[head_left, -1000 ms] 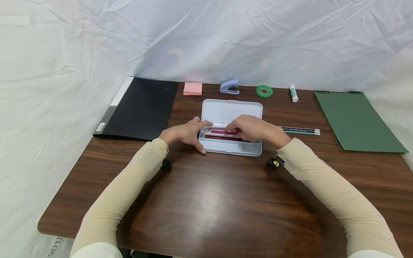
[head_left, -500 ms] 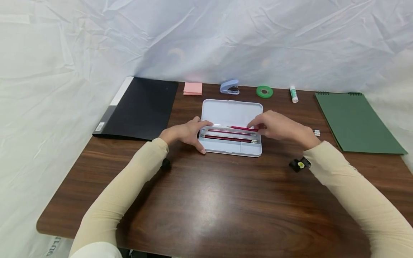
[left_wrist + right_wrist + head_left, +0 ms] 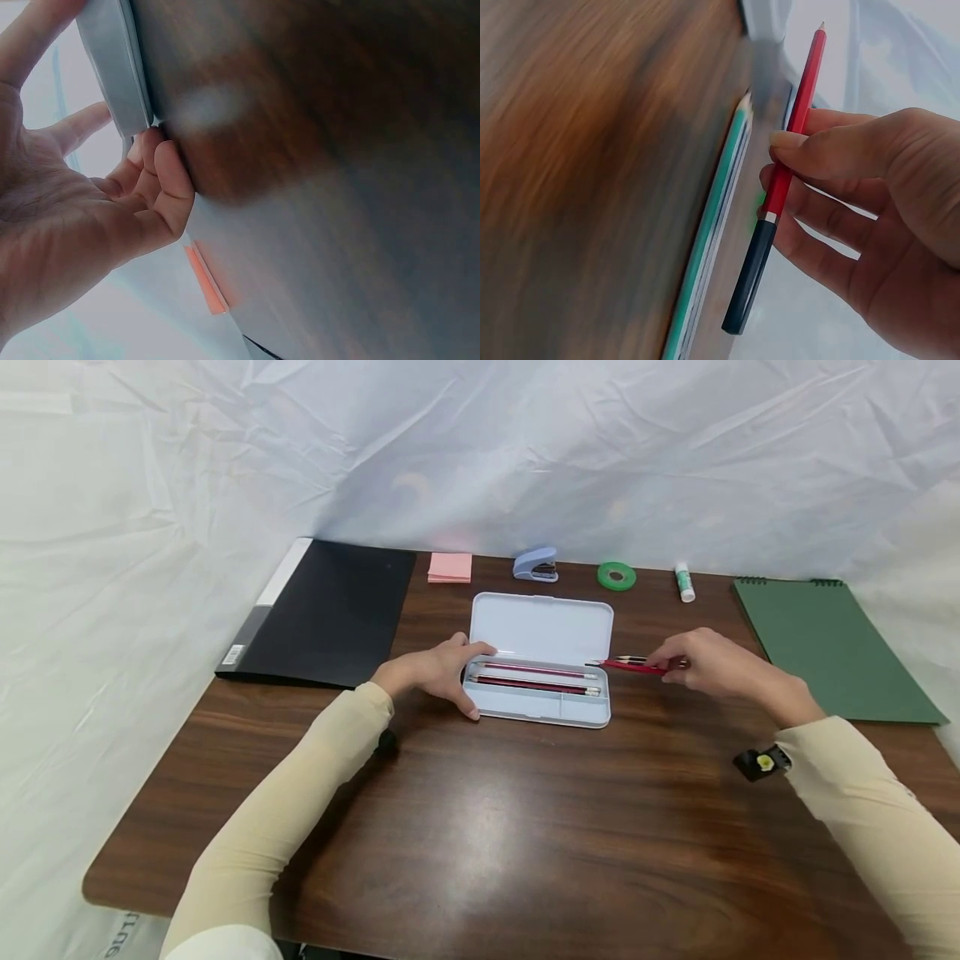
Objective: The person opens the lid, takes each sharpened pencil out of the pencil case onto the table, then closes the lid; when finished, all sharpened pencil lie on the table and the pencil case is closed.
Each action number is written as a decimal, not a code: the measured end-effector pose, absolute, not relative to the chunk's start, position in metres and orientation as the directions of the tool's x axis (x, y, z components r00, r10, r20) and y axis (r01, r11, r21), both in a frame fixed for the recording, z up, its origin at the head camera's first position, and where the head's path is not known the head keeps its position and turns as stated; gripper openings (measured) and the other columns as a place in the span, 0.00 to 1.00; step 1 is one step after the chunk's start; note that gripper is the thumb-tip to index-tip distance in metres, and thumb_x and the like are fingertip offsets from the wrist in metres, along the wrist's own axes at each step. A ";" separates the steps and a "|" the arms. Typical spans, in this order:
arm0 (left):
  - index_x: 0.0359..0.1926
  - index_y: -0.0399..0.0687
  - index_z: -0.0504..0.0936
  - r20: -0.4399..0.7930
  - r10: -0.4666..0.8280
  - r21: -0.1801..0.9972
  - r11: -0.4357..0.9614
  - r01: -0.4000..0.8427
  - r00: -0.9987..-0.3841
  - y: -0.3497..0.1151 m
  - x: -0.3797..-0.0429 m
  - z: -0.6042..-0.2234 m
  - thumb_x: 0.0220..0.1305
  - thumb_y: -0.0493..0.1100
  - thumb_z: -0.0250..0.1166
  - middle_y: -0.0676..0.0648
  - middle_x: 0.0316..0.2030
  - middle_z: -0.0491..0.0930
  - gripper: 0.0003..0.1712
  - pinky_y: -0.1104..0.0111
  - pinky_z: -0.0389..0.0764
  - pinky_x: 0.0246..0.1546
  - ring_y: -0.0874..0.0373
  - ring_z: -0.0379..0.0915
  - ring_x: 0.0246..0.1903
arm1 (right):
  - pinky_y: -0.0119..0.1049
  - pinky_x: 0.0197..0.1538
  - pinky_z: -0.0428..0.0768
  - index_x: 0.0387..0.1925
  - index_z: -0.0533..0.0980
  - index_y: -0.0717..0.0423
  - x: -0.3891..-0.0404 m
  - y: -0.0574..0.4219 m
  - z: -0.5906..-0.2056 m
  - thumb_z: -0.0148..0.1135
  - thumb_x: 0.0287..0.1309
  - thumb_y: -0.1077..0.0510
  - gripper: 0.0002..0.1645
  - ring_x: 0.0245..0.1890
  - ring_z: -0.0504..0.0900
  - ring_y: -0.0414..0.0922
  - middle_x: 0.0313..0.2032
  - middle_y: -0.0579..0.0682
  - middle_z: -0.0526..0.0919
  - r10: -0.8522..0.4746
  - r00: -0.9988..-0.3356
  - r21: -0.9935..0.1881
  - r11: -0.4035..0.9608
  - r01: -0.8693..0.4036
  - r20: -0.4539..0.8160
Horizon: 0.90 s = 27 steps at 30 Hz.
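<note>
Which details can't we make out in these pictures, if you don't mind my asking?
Far end of the teal pencil: behind the right hand in the head view, cut off by the bottom edge in the right wrist view.
Far end of the pencil case: cut off by the top edge in the left wrist view.
Any print on the glue stick: too small in the head view.

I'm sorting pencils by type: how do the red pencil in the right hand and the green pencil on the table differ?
Color: the red pencil has a black end section, while the green pencil is green along its visible side.
Pose: the red pencil is pinched in the right hand; the green pencil lies on the table.
Shared: both have sharpened tips.
</note>
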<state>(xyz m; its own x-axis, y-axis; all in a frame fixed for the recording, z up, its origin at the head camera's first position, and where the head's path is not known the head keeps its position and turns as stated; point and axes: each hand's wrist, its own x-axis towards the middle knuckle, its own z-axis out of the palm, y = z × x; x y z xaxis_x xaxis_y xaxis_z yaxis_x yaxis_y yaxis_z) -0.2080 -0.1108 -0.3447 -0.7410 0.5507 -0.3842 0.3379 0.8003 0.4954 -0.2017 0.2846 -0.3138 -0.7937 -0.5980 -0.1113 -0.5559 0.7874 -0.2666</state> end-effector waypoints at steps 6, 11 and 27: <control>0.77 0.56 0.55 -0.378 0.557 0.471 0.803 0.364 -0.739 -0.110 -0.209 -0.344 0.48 0.54 0.80 0.39 0.57 0.60 0.60 0.58 0.69 0.56 0.48 0.62 0.54 | 0.47 0.40 0.80 0.44 0.85 0.60 -0.200 0.306 -0.322 0.67 0.53 0.72 0.15 0.41 0.85 0.51 0.42 0.56 0.88 -0.579 -0.810 -0.261 0.800 -0.540 -0.098; 0.76 0.56 0.55 -0.376 0.556 0.475 0.803 0.361 -0.741 -0.109 -0.209 -0.344 0.48 0.54 0.80 0.39 0.57 0.60 0.60 0.58 0.69 0.56 0.48 0.62 0.54 | 0.49 0.40 0.80 0.44 0.85 0.60 -0.198 0.316 -0.328 0.66 0.55 0.72 0.15 0.42 0.85 0.54 0.43 0.57 0.87 -0.562 -0.822 -0.254 0.811 -0.527 -0.089; 0.77 0.56 0.55 -0.382 0.551 0.483 0.803 0.348 -0.742 -0.109 -0.210 -0.346 0.48 0.53 0.80 0.39 0.57 0.60 0.60 0.58 0.68 0.55 0.48 0.62 0.54 | 0.54 0.42 0.81 0.45 0.85 0.62 -0.196 0.327 -0.343 0.65 0.56 0.73 0.15 0.43 0.85 0.58 0.43 0.60 0.86 -0.518 -0.850 -0.228 0.842 -0.488 -0.095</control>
<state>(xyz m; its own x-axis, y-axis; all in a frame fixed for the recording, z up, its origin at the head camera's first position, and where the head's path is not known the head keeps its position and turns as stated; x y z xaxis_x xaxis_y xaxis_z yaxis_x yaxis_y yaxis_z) -0.2098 -0.1091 -0.3457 -0.7417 0.5510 -0.3823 0.3478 0.8035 0.4832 -0.1956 0.3272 -0.3425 -0.8498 -0.5183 -0.0953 -0.4883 0.8424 -0.2277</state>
